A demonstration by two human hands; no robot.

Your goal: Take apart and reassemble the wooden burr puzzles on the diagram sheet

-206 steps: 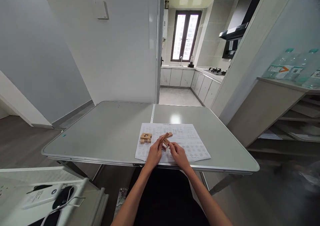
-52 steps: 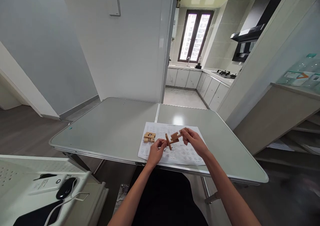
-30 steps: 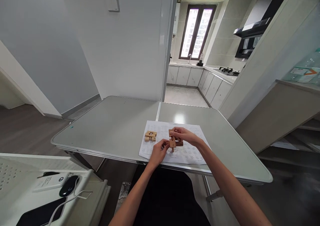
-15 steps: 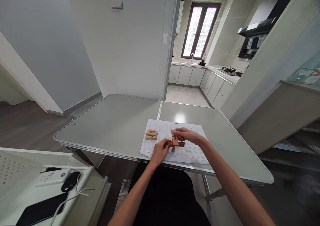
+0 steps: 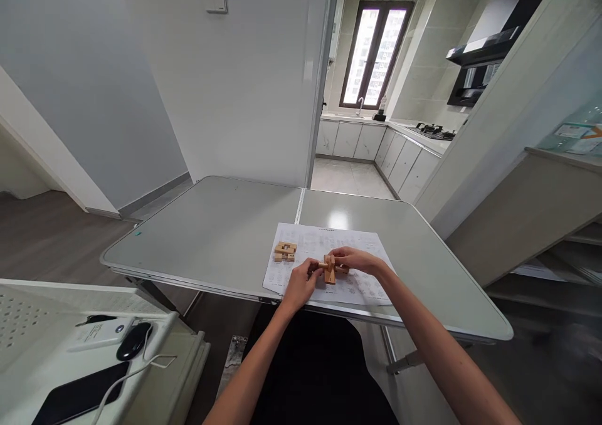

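Note:
Between my hands, above the printed sheet (image 5: 350, 239), are joined notched wooden puzzle pieces (image 5: 330, 274), crossing one another. My left hand (image 5: 301, 283) pinches the end of a piece pointing left. From the right, my right hand (image 5: 353, 259) grips the cluster, its fingertips partly hidden behind the wood. More wooden puzzle pieces (image 5: 285, 251) lie on the left part of the sheet, beside my left hand and apart from it.
The sheet lies on a pale folding table (image 5: 226, 237) with a seam across it. At lower left a white cart (image 5: 42, 343) holds a black phone (image 5: 79, 393), a dark mouse-like object (image 5: 135, 341), a white box and a cable.
The held wooden pieces have been turned: the upright piece now lies differently, and one end points left into my left hand. My right hand has shifted slightly down.

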